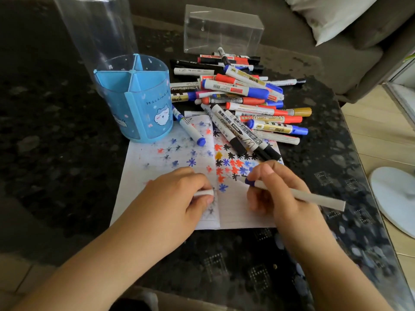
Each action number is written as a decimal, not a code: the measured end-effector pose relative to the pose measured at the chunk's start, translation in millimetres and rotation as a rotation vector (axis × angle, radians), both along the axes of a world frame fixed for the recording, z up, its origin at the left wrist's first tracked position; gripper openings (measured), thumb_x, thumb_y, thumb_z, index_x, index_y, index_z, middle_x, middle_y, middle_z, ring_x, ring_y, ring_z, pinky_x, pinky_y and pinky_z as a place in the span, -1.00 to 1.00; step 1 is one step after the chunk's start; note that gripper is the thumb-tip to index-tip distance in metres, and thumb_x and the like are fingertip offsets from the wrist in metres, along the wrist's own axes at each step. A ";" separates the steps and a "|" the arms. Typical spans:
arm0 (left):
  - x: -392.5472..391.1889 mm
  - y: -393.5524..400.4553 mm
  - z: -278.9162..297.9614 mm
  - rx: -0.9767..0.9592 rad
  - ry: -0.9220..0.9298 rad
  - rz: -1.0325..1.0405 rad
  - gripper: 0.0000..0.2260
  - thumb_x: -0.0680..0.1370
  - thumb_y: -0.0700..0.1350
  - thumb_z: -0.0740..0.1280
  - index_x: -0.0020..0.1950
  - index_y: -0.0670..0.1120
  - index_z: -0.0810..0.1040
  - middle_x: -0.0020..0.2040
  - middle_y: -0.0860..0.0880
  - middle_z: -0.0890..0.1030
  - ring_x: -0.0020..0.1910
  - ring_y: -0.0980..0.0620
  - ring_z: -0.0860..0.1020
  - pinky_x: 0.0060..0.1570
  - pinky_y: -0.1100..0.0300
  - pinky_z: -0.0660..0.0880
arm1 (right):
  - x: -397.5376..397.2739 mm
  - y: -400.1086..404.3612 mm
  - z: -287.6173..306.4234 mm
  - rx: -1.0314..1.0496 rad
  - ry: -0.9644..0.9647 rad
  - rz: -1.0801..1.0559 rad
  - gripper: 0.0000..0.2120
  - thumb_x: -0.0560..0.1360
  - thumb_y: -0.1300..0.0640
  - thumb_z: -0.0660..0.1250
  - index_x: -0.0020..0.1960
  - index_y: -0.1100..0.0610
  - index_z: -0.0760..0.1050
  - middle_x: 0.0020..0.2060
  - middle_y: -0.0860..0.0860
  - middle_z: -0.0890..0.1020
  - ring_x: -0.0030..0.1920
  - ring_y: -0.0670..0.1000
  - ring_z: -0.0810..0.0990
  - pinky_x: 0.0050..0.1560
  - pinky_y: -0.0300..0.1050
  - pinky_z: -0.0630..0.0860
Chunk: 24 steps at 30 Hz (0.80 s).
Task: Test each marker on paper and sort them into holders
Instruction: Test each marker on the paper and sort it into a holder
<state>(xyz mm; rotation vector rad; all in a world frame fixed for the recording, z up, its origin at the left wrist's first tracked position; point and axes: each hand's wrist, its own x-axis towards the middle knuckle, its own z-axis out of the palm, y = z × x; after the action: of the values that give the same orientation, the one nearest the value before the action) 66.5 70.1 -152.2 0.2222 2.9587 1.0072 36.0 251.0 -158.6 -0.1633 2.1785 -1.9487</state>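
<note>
Centrally, the right hand (276, 189) pinches a slim white marker with a blue tip collar (298, 195) between thumb and fingers, its nib end low over the white lined paper sheet covered in red, blue, black and yellow star marks (233, 212). The left hand (177, 198) rests on the paper, its grip curled round a small white piece, probably the marker's cap (204, 193). As a judgement, the marker is light, stiff and smooth-barrelled; it should be taken near the tip for writing and at mid-barrel for carrying, since a loose pinch could let it roll or slip. The cap is small and easily dropped.

Behind the paper, on the dark speckled counter (67, 142), lies a heap of untested markers (242, 97) with red, blue, black and one gold cap: well over twenty, too overlapped for an exact count. Three possible holders show: one translucent blue round holder divided into compartments (134, 97), touching the paper's far-left corner and seemingly empty; one tall clear cylinder (96, 28) behind it; and one clear rectangular box (222, 30) beyond the heap.
</note>
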 end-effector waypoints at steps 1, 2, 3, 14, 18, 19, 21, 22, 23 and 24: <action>0.1 -0.1 -0.6 0.004 0.002 -0.005 -0.88 0.52 0.04 0.23 -0.01 0.12 0.53 -0.13 0.17 0.46 -0.14 0.20 0.47 -0.14 0.35 0.40 | -0.8 -3.0 -0.3 -0.002 0.003 -0.015 -0.73 0.47 -0.01 0.11 -0.26 0.12 0.46 -0.49 0.04 0.49 -0.45 -0.10 0.40 -0.43 -0.34 0.32; 0.3 -0.3 -1.4 0.004 0.003 -0.009 -0.87 0.52 0.05 0.23 0.00 0.12 0.53 -0.12 0.18 0.46 -0.13 0.21 0.47 -0.15 0.36 0.40 | -1.6 -5.9 -0.7 -0.004 0.000 -0.019 -0.71 0.47 0.00 0.08 -0.27 0.14 0.45 -0.49 0.04 0.47 -0.45 -0.08 0.40 -0.44 -0.33 0.31; 0.5 -0.5 -1.9 0.001 0.003 -0.011 -0.87 0.52 0.05 0.23 0.02 0.13 0.53 -0.10 0.19 0.46 -0.12 0.22 0.47 -0.14 0.36 0.41 | -1.8 -8.7 -1.8 0.006 -0.001 -0.024 -0.71 0.46 0.01 0.08 -0.28 0.16 0.45 -0.49 0.04 0.46 -0.45 -0.06 0.40 -0.44 -0.31 0.31; 1.3 -3.3 -2.1 0.039 -0.036 0.024 -0.95 0.51 0.05 0.26 -0.14 0.18 0.43 -0.22 0.18 0.48 -0.19 0.22 0.47 -0.24 0.44 0.36 | -2.6 -12.6 -19.2 0.272 0.203 -0.095 -0.70 0.40 0.12 0.41 -0.39 0.12 0.33 -0.54 0.02 0.42 -0.49 -0.14 0.32 -0.47 -0.34 0.23; 1.9 -3.7 -4.2 0.035 -0.024 0.027 -0.95 0.51 0.05 0.25 -0.15 0.17 0.42 -0.23 0.19 0.47 -0.19 0.22 0.47 -0.24 0.43 0.35 | -0.7 -15.6 -21.9 0.300 0.286 -0.139 -0.67 0.41 0.06 0.39 -0.32 0.18 0.29 -0.45 0.20 0.46 -0.42 0.11 0.38 -0.44 -0.22 0.25; 1.9 -3.9 -4.4 0.038 -0.022 0.030 -0.96 0.51 0.05 0.25 -0.15 0.18 0.42 -0.23 0.19 0.47 -0.19 0.23 0.47 -0.23 0.42 0.36 | -0.2 -15.8 -21.9 0.294 0.298 -0.152 -0.68 0.40 0.05 0.36 -0.31 0.19 0.28 -0.45 0.21 0.46 -0.39 0.18 0.41 -0.44 -0.17 0.27; 2.1 -4.2 -5.0 0.047 -0.015 0.034 -0.97 0.51 0.06 0.25 -0.14 0.17 0.44 -0.23 0.20 0.48 -0.18 0.24 0.47 -0.21 0.42 0.37 | 0.5 -15.8 -20.9 0.279 0.325 -0.172 -0.68 0.39 0.01 0.33 -0.30 0.20 0.28 -0.44 0.23 0.46 -0.37 0.22 0.42 -0.43 -0.08 0.31; 1.9 -4.1 -5.3 0.049 -0.011 0.035 -0.97 0.51 0.06 0.25 -0.13 0.17 0.44 -0.22 0.20 0.48 -0.18 0.24 0.47 -0.21 0.43 0.37 | 0.9 -16.5 -20.2 0.277 0.337 -0.169 -0.66 0.39 -0.03 0.32 -0.30 0.20 0.28 -0.44 0.23 0.48 -0.37 0.23 0.45 -0.41 0.00 0.36; 1.7 -4.0 -5.4 0.049 -0.010 0.036 -0.97 0.51 0.07 0.25 -0.13 0.18 0.45 -0.22 0.20 0.48 -0.17 0.23 0.47 -0.22 0.43 0.37 | 1.7 -17.6 -19.4 0.276 0.338 -0.159 -0.65 0.39 -0.07 0.30 -0.29 0.20 0.29 -0.43 0.24 0.50 -0.35 0.25 0.48 -0.37 0.08 0.40; 1.4 -4.0 -5.9 0.049 -0.010 0.036 -0.97 0.51 0.07 0.25 -0.12 0.17 0.44 -0.22 0.20 0.48 -0.17 0.23 0.47 -0.22 0.43 0.37 | 2.1 -18.8 -19.4 0.277 0.332 -0.152 -0.64 0.39 -0.09 0.29 -0.29 0.19 0.29 -0.42 0.24 0.51 -0.33 0.27 0.50 -0.35 0.13 0.40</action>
<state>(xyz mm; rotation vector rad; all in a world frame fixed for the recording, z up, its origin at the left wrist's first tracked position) 67.9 66.1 -158.1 0.1653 2.9421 1.0819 38.1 232.3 -178.0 -0.3010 2.7227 -1.7700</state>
